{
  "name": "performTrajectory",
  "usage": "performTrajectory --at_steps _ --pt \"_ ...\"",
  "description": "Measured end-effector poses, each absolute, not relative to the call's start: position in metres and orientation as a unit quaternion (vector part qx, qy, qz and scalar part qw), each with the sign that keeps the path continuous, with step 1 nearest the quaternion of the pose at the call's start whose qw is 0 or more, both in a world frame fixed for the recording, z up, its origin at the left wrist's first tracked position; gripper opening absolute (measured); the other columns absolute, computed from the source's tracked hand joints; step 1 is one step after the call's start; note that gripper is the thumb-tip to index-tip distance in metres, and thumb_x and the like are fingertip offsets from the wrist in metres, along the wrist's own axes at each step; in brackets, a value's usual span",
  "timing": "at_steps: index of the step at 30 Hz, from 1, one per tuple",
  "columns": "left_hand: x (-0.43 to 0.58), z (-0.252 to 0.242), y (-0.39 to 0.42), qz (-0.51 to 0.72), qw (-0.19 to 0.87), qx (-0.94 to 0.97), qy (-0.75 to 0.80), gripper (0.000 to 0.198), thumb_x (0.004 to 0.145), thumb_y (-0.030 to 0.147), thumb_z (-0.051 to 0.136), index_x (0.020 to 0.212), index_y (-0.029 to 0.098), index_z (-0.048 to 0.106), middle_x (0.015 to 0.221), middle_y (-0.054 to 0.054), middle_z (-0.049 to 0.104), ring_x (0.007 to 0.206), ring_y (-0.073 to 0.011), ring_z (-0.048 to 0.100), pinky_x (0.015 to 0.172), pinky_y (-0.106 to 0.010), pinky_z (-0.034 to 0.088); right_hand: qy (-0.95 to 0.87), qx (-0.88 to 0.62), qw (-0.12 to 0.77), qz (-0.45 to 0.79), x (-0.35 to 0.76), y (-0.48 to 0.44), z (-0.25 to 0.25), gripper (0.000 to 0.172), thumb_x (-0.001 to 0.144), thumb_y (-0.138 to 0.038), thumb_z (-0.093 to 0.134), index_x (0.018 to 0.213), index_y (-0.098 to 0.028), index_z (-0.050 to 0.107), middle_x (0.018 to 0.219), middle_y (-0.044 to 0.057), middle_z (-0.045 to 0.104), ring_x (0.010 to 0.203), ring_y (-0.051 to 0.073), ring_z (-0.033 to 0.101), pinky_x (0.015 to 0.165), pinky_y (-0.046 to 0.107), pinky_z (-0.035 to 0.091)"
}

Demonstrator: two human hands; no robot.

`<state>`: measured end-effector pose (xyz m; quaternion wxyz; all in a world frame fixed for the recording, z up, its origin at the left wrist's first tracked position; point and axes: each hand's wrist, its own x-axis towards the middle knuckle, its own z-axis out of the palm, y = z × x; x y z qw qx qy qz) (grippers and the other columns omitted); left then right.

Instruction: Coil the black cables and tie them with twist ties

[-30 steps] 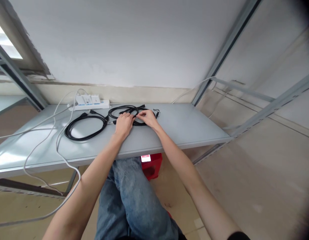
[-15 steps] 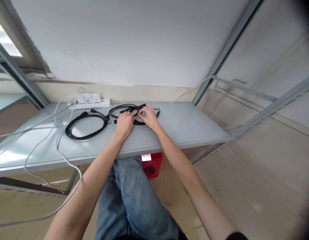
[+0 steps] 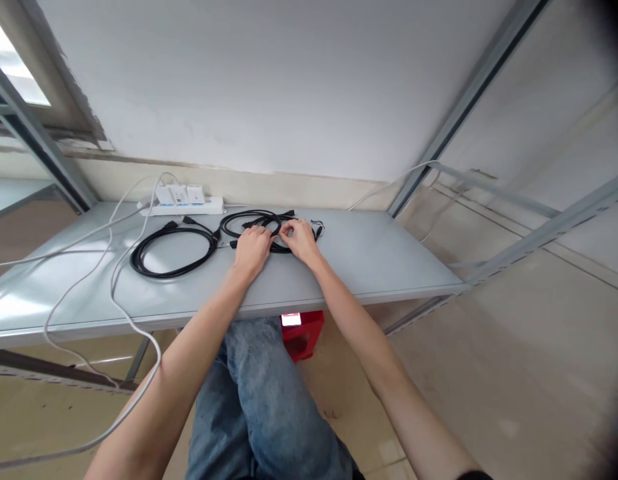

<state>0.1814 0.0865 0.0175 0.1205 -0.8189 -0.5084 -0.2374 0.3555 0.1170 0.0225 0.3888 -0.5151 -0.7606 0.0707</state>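
Observation:
Black cables (image 3: 239,215) lie coiled and overlapping on the metal shelf, partly hidden under my hands. My left hand (image 3: 253,250) rests on the coil with its fingers closed around a black cable. Close beside it, my right hand (image 3: 299,240) is pinched, thumb and fingertips together at the same cable; whatever is between them is too small to make out. To the left lies a separate coiled black cable (image 3: 173,274) with dark plugs at its ends. A few thin black ties (image 3: 317,223) lie just past my right hand.
At the back of the shelf (image 3: 389,267), against the wall, a white power strip (image 3: 183,208) holds several white adapters. White cords (image 3: 119,293) run across the left side and hang over the front edge. Below is a red stool (image 3: 309,333) with a lit phone (image 3: 291,320) on it.
The view has shifted slightly. My hands stay at the same coil, with the right fingertips moving only a little; the cables lie as before.

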Motion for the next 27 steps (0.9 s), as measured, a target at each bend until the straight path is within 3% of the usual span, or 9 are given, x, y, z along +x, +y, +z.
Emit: performTrajectory --at_steps 4,11,19,23,27 --pt "0.1815 0.0171 0.0865 -0.241 0.118 -0.821 -0.504 0.033 0.106 0.031 0.043 0.1 0.017 0.072 0.101 -0.016 0.073 0.105 -0.0322 0.065 0.09 -0.042 0.047 -0.78 -0.503 0.372 0.026 0.3549 0.1142 0.0234 0.009 0.087 -0.014 0.069 0.086 -0.023 0.069 0.091 0.006 0.074 0.105 0.029 0.06 0.094 0.042 0.044" --pt "0.1834 0.0177 0.0854 -0.24 0.129 -0.819 -0.505 0.035 0.106 0.032 0.041 0.101 0.017 0.072 0.101 -0.015 0.073 0.102 -0.0316 0.065 0.089 -0.042 0.048 -0.787 -0.51 0.347 0.005 0.3553 0.1104 0.0251 0.014 0.085 -0.009 0.068 0.086 -0.022 0.064 0.094 0.006 0.071 0.101 0.028 0.057 0.087 0.039 0.042" --pt "0.1824 0.0185 0.0847 -0.26 0.121 -0.809 -0.514 0.035 0.107 0.033 0.04 0.103 0.016 0.07 0.1 -0.016 0.072 0.103 -0.0329 0.065 0.088 -0.042 0.047 -0.781 -0.48 0.384 0.108 0.3617 0.1153 0.0246 0.007 0.089 -0.025 0.076 0.088 -0.021 0.07 0.089 0.003 0.074 0.095 0.023 0.061 0.088 0.033 0.045" --pt "0.1817 0.019 0.0849 -0.27 0.114 -0.803 -0.518 0.036 0.107 0.033 0.04 0.103 0.016 0.071 0.102 -0.016 0.073 0.104 -0.033 0.065 0.088 -0.042 0.047 -0.798 -0.446 0.375 0.154 0.3631 0.1173 0.0257 0.029 0.102 -0.037 0.06 0.084 -0.018 0.074 0.088 0.003 0.076 0.084 0.018 0.062 0.083 0.029 0.044" --pt "0.1809 0.0185 0.0855 -0.263 0.122 -0.809 -0.512 0.036 0.107 0.033 0.04 0.103 0.016 0.071 0.102 -0.016 0.073 0.104 -0.0324 0.066 0.089 -0.042 0.047 -0.775 -0.448 0.406 0.184 0.3615 0.1161 0.0269 0.038 0.104 -0.043 0.056 0.081 -0.018 0.074 0.079 0.002 0.073 0.074 0.016 0.061 0.074 0.027 0.043"
